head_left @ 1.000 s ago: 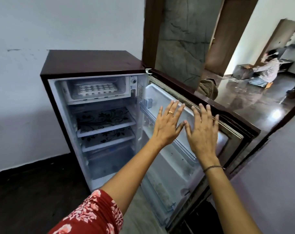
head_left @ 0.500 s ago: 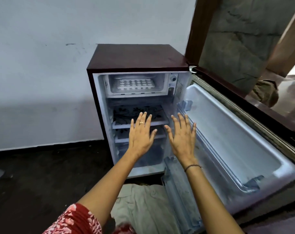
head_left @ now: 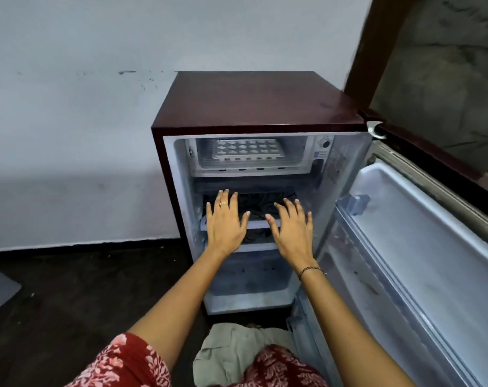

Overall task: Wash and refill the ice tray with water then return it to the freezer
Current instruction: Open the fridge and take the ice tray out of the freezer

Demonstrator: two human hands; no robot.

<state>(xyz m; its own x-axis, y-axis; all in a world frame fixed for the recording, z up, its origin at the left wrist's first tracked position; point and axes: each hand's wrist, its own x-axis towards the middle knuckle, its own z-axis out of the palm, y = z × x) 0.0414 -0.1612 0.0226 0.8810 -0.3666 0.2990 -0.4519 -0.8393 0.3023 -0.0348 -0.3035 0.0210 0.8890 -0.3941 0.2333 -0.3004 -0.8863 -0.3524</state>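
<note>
Here a small maroon single-door fridge [head_left: 254,100] stands against a pale, scuffed wall [head_left: 69,121], with its white-lined door [head_left: 421,233] swung wide open to the right. Up in the freezer compartment [head_left: 295,152] at the top of the cabinet lies the white plastic ice tray [head_left: 248,148], flat, its rows of small square cells facing up; it sits toward the left and middle of the compartment. To the right of that compartment is a round thermostat dial [head_left: 325,143].

Both bare hands are stretched out, palms down, in front of the upper shelf [head_left: 259,223] below the freezer. The left hand [head_left: 226,222], with a gold ring [head_left: 223,203] on one finger, has its fingers spread and holds nothing. The right hand [head_left: 291,227], with a thin beaded bracelet [head_left: 309,270] at the wrist, also has its fingers spread and holds nothing. The two hands are near each other but apart, thumbs pointing inward. Whether either one touches the shelf edge cannot be told. Both are well below the ice tray.

The shelves behind the hands show a dark floral pattern. Below them is a pale translucent drawer [head_left: 251,275]. A crumpled grey-green cloth [head_left: 231,350] lies on the dark floor [head_left: 69,303] at the foot of the fridge. A red floral sleeve [head_left: 120,364] shows at the lower edge.
</note>
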